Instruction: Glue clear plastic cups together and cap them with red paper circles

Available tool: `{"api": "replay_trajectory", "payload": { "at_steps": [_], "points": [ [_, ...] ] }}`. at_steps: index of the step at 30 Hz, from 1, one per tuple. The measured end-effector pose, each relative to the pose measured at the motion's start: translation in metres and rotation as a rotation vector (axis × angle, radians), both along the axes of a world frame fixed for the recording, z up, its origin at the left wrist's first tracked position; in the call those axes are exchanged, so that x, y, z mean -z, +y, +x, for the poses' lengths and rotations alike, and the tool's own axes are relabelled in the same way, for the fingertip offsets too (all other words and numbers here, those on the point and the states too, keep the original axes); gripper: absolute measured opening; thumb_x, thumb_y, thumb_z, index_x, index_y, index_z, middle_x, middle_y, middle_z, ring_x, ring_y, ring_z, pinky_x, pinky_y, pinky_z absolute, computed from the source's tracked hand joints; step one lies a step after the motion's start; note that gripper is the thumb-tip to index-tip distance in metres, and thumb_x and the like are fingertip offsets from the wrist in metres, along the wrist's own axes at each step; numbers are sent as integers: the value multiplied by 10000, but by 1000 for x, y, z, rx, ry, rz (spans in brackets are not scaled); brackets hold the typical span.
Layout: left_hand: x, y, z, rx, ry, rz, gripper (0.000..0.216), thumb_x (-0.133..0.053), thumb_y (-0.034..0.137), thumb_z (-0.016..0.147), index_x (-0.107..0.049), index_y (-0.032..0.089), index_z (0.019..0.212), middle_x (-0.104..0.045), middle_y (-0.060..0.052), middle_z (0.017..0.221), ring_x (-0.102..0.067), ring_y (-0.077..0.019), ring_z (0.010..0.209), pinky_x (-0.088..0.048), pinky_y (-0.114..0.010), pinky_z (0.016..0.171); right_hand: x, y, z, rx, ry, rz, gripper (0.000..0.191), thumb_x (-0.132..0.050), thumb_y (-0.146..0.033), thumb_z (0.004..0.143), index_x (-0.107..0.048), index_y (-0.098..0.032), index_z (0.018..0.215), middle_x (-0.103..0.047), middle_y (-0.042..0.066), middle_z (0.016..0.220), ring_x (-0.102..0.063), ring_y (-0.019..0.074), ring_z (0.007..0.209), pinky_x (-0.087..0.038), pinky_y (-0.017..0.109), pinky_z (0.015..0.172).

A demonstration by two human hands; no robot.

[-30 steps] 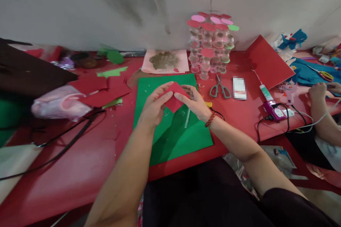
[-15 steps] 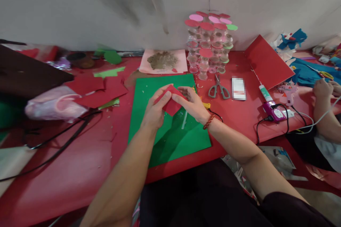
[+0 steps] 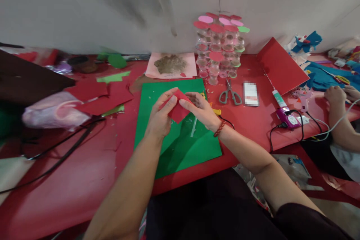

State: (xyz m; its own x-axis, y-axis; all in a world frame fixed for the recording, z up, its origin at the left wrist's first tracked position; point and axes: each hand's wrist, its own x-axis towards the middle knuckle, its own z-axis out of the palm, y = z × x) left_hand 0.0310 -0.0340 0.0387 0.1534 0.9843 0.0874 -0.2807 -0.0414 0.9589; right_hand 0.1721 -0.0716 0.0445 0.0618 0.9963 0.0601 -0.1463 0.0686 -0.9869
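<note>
A small piece of red paper [image 3: 179, 110] is held up over a green sheet [image 3: 191, 152], tilted toward me. My left hand [image 3: 161, 116] pinches its left side, thumb on the front face and fingers behind. On the right edge, the thumb and fingers of my right hand [image 3: 203, 110] are closed on the same paper. Their fingertips behind it are partly hidden. Below my right hand a clear glue stick [image 3: 194, 126] lies on the green sheet. A yellow-handled tool [image 3: 216, 111], mostly covered by that hand, sits at the sheet's right edge.
Grey scissors [image 3: 230, 94] lie to the right, beside a white blurred-out object [image 3: 251, 94]. Stacked clear cups topped with paper discs [image 3: 216, 28] stand behind. Farther right are a purple power socket [image 3: 288, 117], cords and a co-worker's hand [image 3: 335, 96]. Red paper scraps [image 3: 112, 99] lie left.
The red paper has turned slightly between my hands, and both hands have shifted a little to the left. Both keep hold of it. The whole view has also drifted slightly.
</note>
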Motion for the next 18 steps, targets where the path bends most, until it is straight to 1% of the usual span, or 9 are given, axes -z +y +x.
{"api": "replay_trajectory", "payload": {
  "at_steps": [3,6,9,11,14,16,18],
  "points": [
    [1,1,-1,-9,-9,21,581,-838,565,765,-719,235,1227,-762,-89,1167,-752,-241,997,-627,-325,794,-2,0,0,-20,0,11,582,-848,-608,760,-605,-262,1159,-697,69,1333,-636,216,1306,-522,411,1171],
    [1,2,-3,16,-26,29,582,-833,578,777,-713,244,1239,-771,-86,1124,-762,-247,985,-633,-323,767,-3,-1,0,-31,-5,19,562,-846,-582,776,-605,-264,1173,-688,73,1355,-606,229,1361,-495,435,1208],
    [0,3,-5,70,-30,24,578,-865,574,748,-732,244,1203,-774,-76,1114,-762,-239,995,-627,-295,761,-5,-1,0,-23,1,2,572,-845,-583,777,-597,-260,1179,-688,83,1349,-592,241,1384,-488,452,1220],
    [0,4,-5,79,-34,37,548,-881,552,736,-744,244,1168,-775,-72,1120,-759,-232,1003,-625,-288,774,-6,-1,1,-16,16,-3,586,-855,-578,765,-588,-260,1178,-686,85,1359,-588,242,1391,-485,457,1224],
    [0,5,-4,26,-56,45,511,-868,532,756,-743,241,1157,-775,-71,1114,-756,-226,1000,-628,-307,813,-7,-3,0,-27,26,-18,628,-904,-542,708,-578,-267,1170,-677,76,1396,-592,235,1388,-499,449,1216],
    [0,5,-3,-19,-78,24,505,-857,537,764,-741,231,1149,-777,-73,1090,-756,-225,991,-630,-323,841,-8,-3,0,-57,31,-28,660,-938,-499,665,-576,-273,1169,-669,70,1417,-618,236,1355,-529,447,1191],
    [0,4,-1,-49,-82,14,505,-845,553,770,-740,221,1135,-777,-77,1078,-754,-229,993,-631,-341,867,-7,-4,0,-84,45,-23,661,-949,-456,652,-579,-277,1170,-668,69,1414,-650,239,1310,-557,452,1165]
  ]
}}
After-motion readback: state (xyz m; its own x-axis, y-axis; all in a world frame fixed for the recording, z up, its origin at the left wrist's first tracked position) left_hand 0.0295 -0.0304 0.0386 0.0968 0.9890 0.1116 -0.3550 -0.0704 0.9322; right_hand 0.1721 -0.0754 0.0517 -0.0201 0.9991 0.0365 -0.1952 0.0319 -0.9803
